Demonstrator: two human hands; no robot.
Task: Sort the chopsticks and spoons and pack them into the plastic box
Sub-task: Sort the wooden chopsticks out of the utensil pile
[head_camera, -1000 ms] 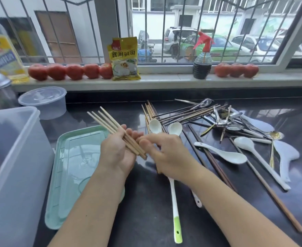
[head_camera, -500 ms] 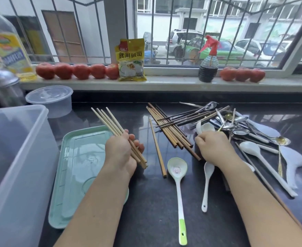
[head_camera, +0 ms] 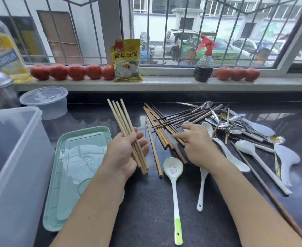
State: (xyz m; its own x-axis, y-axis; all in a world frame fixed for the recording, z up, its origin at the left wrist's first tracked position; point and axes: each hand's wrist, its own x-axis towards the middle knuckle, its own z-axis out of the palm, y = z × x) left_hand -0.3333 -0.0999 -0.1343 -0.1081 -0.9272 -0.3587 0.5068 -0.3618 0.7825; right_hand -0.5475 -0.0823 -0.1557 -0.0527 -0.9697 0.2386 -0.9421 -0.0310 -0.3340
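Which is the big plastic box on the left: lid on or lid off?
Lid off. The plastic box has an open top rim, and the green lid lies flat on the counter beside it.

Plastic box (head_camera: 13,166) at far left of counter (head_camera: 146,220); lid (head_camera: 79,175) just right of it. Round container (head_camera: 45,102) behind both. Chopstick pile (head_camera: 164,125) centre; spoons (head_camera: 244,139) heaped at right. Tomatoes (head_camera: 71,71), packet (head_camera: 127,61), spray bottle (head_camera: 203,66) on sill (head_camera: 164,82) behind.
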